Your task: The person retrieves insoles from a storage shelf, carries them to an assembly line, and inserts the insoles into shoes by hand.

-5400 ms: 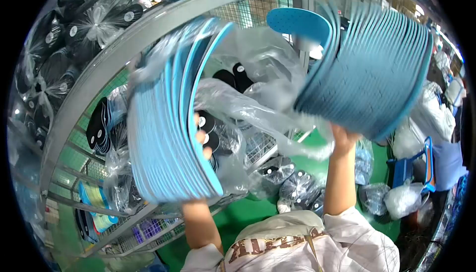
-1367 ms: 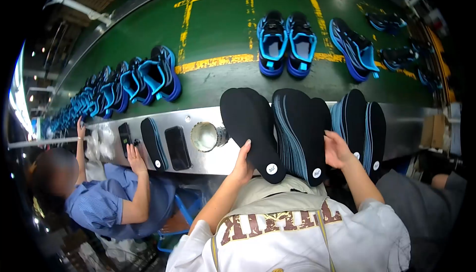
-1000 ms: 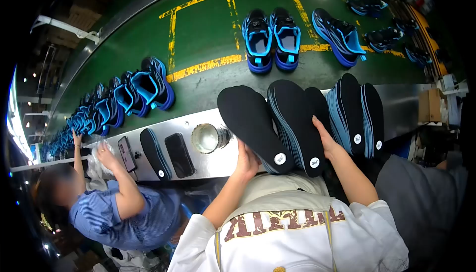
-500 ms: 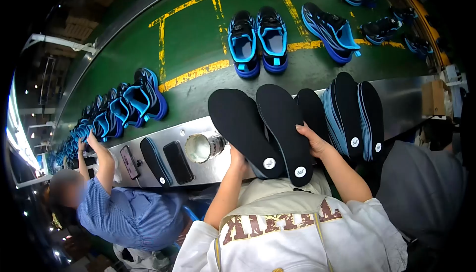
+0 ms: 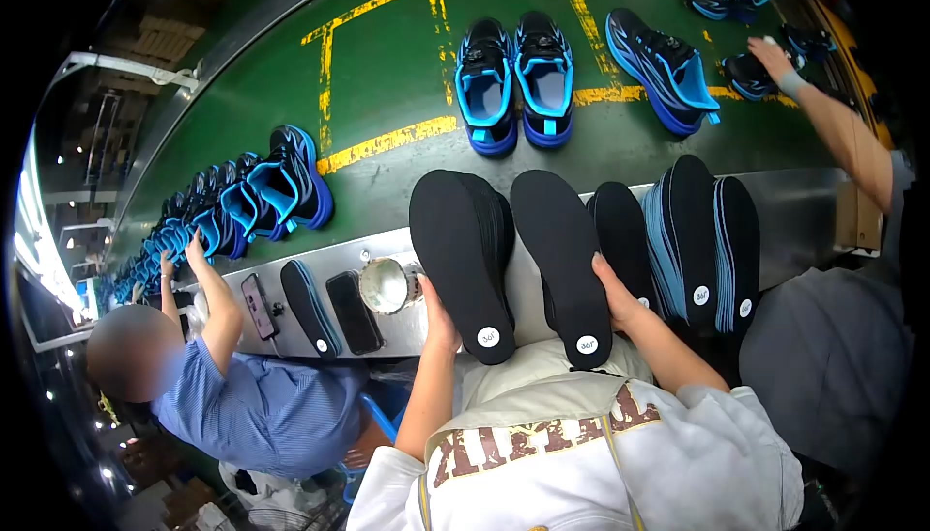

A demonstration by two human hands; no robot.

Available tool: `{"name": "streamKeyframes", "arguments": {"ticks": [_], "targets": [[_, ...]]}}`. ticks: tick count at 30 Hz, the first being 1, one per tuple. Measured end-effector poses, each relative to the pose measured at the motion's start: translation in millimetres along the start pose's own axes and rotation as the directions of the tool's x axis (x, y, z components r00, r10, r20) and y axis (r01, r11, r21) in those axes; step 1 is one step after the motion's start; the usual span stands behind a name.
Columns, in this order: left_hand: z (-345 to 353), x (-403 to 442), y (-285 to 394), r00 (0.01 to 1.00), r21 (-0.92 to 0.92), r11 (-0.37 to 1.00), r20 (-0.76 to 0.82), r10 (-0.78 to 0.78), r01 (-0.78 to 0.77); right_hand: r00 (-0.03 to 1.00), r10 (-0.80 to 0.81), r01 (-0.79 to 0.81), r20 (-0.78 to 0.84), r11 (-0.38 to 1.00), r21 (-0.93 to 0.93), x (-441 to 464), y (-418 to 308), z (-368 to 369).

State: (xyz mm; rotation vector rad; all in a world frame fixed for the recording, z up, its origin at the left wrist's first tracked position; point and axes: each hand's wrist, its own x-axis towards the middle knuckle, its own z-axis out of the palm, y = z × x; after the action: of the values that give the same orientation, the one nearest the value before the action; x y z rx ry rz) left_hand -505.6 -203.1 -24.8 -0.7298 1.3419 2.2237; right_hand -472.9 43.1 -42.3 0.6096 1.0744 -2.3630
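Note:
My left hand (image 5: 439,320) is closed along the outer edge of a stack of black insoles (image 5: 455,255), its fingers hidden beneath. With my right hand (image 5: 620,296) I grip more black insoles (image 5: 554,240) by their outer side, thumb along the edge. Both bundles stand side by side above my lap, a gap between them, with round white labels at the heel ends. Just right of my right hand, other insole stacks (image 5: 683,231) with blue-grey layered edges rest on the metal ledge (image 5: 785,226). A tin can (image 5: 386,286) with whitish contents is left of my left hand.
Black-and-blue shoes (image 5: 514,80) stand on the green belt (image 5: 387,76), with a row of shoes (image 5: 276,182) at left. A phone (image 5: 354,313) and a small insole stack (image 5: 308,308) lie on the ledge. Co-workers sit on both sides; one arm (image 5: 843,124) reaches over the belt.
The two insole bundles have moved apart and the left one has turned more upright. A co-worker's arm has come in at the right, its hand at the far shoes.

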Motion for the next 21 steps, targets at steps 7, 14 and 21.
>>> {"name": "streamKeyframes", "arguments": {"ticks": [7, 14, 21], "targets": [[47.7, -0.8, -33.0, 0.995, -0.049, 0.998, 0.088, 0.050, -0.046, 0.992, 0.013, -0.029, 0.124, 0.991, 0.131, 14.7, 5.0, 1.2], [55.2, -7.2, -66.7, 0.999, -0.130, 0.991, -0.041, 0.011, -0.016, 1.000, 0.000, 0.000, -0.001, 0.999, 0.041, -10.3, -3.9, -4.6], [34.5, 9.7, -75.8, 0.999, -0.161, 0.986, -0.008, -0.050, 0.048, 0.995, 0.070, -0.065, -0.071, 0.995, 0.075, -7.0, -12.0, -14.8]]}}
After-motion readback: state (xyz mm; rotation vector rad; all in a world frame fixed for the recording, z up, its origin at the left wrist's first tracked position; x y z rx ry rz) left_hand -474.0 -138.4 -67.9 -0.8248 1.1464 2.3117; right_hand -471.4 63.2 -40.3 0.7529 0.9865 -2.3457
